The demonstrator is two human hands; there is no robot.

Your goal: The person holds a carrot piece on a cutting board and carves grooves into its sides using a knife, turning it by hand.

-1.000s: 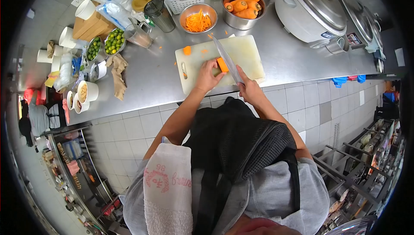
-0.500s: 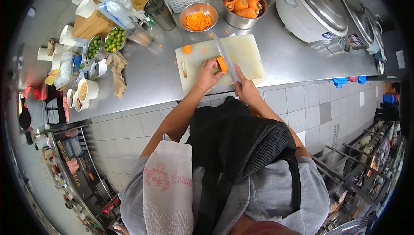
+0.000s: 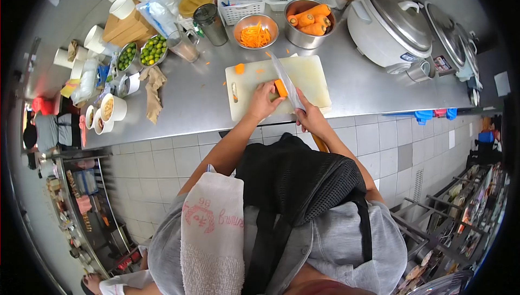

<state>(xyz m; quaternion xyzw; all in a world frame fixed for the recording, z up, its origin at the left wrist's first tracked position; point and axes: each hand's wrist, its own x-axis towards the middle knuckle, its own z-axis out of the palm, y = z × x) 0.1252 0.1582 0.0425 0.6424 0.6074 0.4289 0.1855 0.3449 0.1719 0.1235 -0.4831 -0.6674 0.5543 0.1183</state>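
On a pale cutting board (image 3: 309,81) lies a trimmed carrot block (image 3: 280,88), its long side angled away from me. The fingers of my left hand (image 3: 264,100) pinch the block from its left side. My right hand (image 3: 310,115) is wrapped around the handle of a large kitchen knife (image 3: 288,82), whose blade runs alongside the block's right face. A short carrot piece (image 3: 239,69) and a few thin scraps lie at the board's far left. Behind the board stands a metal bowl of carrot strips (image 3: 255,36).
A metal pot (image 3: 307,39) holds whole carrots, right of the strips. A large rice cooker (image 3: 389,30) stands at the right. Bowls of limes (image 3: 153,50), a tumbler (image 3: 211,24) and paper cups (image 3: 113,109) occupy the left. The steel counter's front edge (image 3: 179,139) runs before me. Another person's arm shows at lower left.
The view has shifted, so the counter's things sit slightly lower in the picture. Both hands keep their hold on the carrot block and knife. Another person's arm has come into view at lower left.
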